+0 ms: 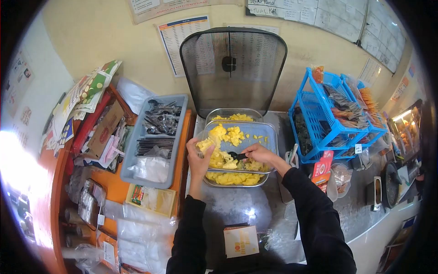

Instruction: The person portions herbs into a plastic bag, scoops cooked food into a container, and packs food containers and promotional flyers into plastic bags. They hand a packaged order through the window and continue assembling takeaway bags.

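Observation:
My left hand [199,156] is closed on what looks like a clear plastic container [201,138] with yellow food pieces in it, at the left edge of a wire-mesh tray [270,137]. My right hand [261,154] grips a black spoon [238,156] by its handle, its head down among the yellow food [232,135] in that tray. The food looks like soft chunks, heaped to the left and front. Beneath the mesh tray, a metal tray [237,184] holds more yellow chunks. Both sleeves are black.
Behind the trays a dark mesh cover [246,59] leans on the wall. On the left stands a grey bin [125,160] of cutlery, with plastic bags [141,233] nearby. A blue rack [315,130] of packets is on the right. A printed paper packet [241,242] lies in front.

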Action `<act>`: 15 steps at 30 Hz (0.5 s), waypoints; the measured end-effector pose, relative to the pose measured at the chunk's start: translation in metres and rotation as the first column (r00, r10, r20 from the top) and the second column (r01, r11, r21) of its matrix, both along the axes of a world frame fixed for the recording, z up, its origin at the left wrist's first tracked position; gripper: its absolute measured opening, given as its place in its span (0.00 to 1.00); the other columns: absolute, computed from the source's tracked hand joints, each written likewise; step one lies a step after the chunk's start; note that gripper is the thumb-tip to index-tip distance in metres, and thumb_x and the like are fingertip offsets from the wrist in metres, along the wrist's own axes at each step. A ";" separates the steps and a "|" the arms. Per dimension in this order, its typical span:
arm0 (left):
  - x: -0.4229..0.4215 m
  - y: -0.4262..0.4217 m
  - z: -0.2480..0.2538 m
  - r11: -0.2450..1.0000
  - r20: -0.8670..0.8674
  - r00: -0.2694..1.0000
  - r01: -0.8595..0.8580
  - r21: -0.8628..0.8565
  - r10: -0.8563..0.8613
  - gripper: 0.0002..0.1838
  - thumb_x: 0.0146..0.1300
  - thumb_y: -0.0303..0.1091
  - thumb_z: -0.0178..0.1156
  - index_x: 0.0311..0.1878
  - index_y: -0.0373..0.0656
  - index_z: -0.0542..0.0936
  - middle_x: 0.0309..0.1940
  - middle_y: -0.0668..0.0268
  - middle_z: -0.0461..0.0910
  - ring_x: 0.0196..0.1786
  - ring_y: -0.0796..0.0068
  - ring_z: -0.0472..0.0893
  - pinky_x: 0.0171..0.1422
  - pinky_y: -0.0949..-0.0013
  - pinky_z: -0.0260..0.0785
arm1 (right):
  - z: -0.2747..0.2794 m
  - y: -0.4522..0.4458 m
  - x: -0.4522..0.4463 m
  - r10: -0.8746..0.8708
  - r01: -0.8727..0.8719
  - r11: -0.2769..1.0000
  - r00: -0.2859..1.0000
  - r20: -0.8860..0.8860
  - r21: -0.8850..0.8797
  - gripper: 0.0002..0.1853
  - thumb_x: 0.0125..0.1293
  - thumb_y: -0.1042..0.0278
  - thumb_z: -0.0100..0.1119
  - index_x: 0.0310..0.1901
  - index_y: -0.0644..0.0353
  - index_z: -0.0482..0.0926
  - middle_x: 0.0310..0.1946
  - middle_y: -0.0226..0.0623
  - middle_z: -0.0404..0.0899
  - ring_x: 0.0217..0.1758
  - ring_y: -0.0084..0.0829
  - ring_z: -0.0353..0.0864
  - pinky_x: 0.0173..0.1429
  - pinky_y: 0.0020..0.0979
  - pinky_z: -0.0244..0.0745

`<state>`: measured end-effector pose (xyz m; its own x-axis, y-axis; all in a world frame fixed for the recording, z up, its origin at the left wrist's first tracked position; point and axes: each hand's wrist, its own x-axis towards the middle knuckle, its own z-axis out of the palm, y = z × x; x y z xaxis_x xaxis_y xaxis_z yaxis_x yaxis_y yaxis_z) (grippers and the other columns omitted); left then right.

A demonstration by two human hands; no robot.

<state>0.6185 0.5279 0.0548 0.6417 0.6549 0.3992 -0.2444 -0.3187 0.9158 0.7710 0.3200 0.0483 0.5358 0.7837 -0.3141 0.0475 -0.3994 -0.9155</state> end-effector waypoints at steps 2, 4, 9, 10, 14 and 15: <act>-0.008 0.004 0.013 0.998 -0.063 0.996 0.063 0.010 -0.062 0.35 0.53 0.34 0.75 0.60 0.38 0.67 0.50 0.58 0.75 0.55 0.69 0.76 0.59 0.66 0.70 | 0.019 -0.001 -0.005 -0.087 0.084 0.994 0.995 -0.044 -0.064 0.14 0.67 0.79 0.50 0.48 0.65 0.85 0.36 0.32 0.87 0.40 0.23 0.84 0.43 0.26 0.75; -0.013 0.006 0.020 0.997 -0.058 0.996 0.072 0.014 -0.071 0.35 0.52 0.33 0.76 0.59 0.38 0.68 0.51 0.58 0.76 0.55 0.69 0.77 0.59 0.66 0.71 | 0.029 -0.003 -0.008 -0.154 0.153 0.988 0.987 -0.047 -0.031 0.14 0.68 0.79 0.50 0.49 0.66 0.84 0.36 0.32 0.87 0.41 0.24 0.84 0.45 0.25 0.75; -0.021 0.003 0.035 0.990 -0.124 0.989 0.090 0.109 -0.076 0.35 0.48 0.32 0.78 0.58 0.37 0.70 0.51 0.59 0.77 0.54 0.68 0.77 0.59 0.66 0.71 | 0.060 -0.012 -0.012 -0.275 0.238 0.947 0.948 0.158 0.215 0.13 0.69 0.77 0.51 0.50 0.67 0.82 0.39 0.36 0.87 0.44 0.25 0.85 0.46 0.27 0.74; -0.019 -0.003 0.038 0.981 -0.140 0.989 0.080 0.176 -0.056 0.35 0.47 0.32 0.78 0.57 0.37 0.71 0.51 0.59 0.77 0.54 0.68 0.77 0.58 0.65 0.71 | 0.074 -0.013 -0.018 -0.280 0.206 0.939 0.924 0.261 0.277 0.12 0.69 0.78 0.51 0.50 0.67 0.82 0.39 0.36 0.86 0.43 0.26 0.84 0.47 0.27 0.75; 0.001 -0.030 0.032 0.981 -0.095 0.995 0.048 0.189 -0.030 0.36 0.46 0.33 0.79 0.58 0.38 0.72 0.48 0.61 0.78 0.50 0.72 0.79 0.51 0.69 0.72 | 0.104 -0.005 -0.051 -0.365 0.126 0.910 0.697 0.618 0.396 0.11 0.66 0.79 0.53 0.47 0.66 0.82 0.37 0.42 0.84 0.39 0.38 0.82 0.47 0.32 0.76; 0.005 -0.035 0.030 0.979 -0.093 0.996 0.032 0.203 -0.013 0.37 0.46 0.33 0.80 0.58 0.37 0.71 0.47 0.60 0.78 0.49 0.72 0.80 0.51 0.69 0.73 | 0.104 -0.003 -0.060 -0.388 0.123 0.908 0.613 0.689 0.402 0.10 0.64 0.79 0.54 0.46 0.65 0.82 0.35 0.44 0.83 0.39 0.44 0.82 0.46 0.35 0.76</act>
